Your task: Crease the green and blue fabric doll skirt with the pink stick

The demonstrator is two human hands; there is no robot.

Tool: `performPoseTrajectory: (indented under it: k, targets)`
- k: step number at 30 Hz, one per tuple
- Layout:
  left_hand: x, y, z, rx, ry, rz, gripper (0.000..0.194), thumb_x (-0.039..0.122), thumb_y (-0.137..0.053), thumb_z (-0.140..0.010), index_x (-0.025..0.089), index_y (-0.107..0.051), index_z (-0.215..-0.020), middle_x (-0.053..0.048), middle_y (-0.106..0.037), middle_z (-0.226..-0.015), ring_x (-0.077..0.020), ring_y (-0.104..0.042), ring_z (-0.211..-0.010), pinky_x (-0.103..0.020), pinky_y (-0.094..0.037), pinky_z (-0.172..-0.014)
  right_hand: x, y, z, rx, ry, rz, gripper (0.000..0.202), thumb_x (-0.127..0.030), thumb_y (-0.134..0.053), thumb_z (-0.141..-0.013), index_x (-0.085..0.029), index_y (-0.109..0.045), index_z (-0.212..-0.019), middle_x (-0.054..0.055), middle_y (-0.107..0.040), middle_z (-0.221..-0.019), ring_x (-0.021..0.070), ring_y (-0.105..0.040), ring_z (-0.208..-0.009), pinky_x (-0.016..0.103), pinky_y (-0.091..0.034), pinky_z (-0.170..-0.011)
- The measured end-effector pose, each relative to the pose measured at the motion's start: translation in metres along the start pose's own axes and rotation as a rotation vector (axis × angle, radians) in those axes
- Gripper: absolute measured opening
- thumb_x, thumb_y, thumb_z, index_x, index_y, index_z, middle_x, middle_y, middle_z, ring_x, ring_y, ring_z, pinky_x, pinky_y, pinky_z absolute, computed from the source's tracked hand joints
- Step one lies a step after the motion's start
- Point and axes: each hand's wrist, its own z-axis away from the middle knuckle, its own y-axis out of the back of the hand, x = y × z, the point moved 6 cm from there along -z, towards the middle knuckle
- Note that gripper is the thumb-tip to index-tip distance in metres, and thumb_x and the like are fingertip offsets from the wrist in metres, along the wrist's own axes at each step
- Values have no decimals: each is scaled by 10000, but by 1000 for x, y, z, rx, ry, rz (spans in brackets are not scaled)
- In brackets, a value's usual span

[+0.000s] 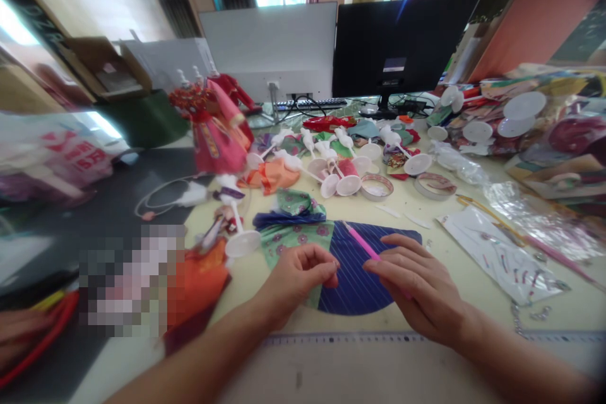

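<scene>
My left hand (303, 274) hovers over the little doll dress, thumb and fingertips pinched; whatever sits between them is too small to make out. In my right hand (419, 284) is a slim pink pen-like tool (362, 240) with a narrow pale tip pointing up and left. Under both hands lies the dress, its skirt spread flat, one part dark blue with thin pale stripes (353, 287) and the other green with purple flowers (291, 241). The green bodice (300, 203) is bunched at the top, above a blue band.
White doll-size mannequin stands (348, 184) and cloth scraps lie behind the dress. Two tape rolls (377, 187) are nearby. A ruler (331, 339) runs along the front. At right is a plastic bag of small beaded pieces (502, 255). Red dressed mannequins (213, 139) stand left, monitors (402, 44) behind.
</scene>
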Motion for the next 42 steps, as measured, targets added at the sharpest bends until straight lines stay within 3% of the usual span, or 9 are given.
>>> performPoseTrajectory:
  k: [11, 25, 42]
  targets:
    - [2, 1, 0, -1, -74, 5, 84, 230, -598, -759, 166, -555, -724, 24, -589, -591, -95, -524, -600, -218, -398, -630, -5, 5, -3, 21, 30, 65, 306, -38, -474, -815, -137, -535, -1099, 53, -601, -826, 133, -578, -736, 420, -476, -867]
    - [1, 3, -1, 28, -59, -14, 85, 212, -530, -770, 178, -499, -699, 28, -560, -560, -98, -467, -579, -223, -326, -584, -18, 8, -4, -21, 69, 22, 258, -68, -448, -823, -139, -532, -1057, 30, -601, -755, 131, -575, -689, 429, -476, -873]
    - [1, 8, -3, 51, -88, -13, 97, 222, -510, -792, 179, -526, -706, 20, -559, -583, -119, -521, -619, -249, -367, -634, -24, 8, -7, -57, 92, -70, 219, -111, -433, -858, -106, -547, -1045, 49, -646, -757, 148, -599, -718, 416, -460, -897]
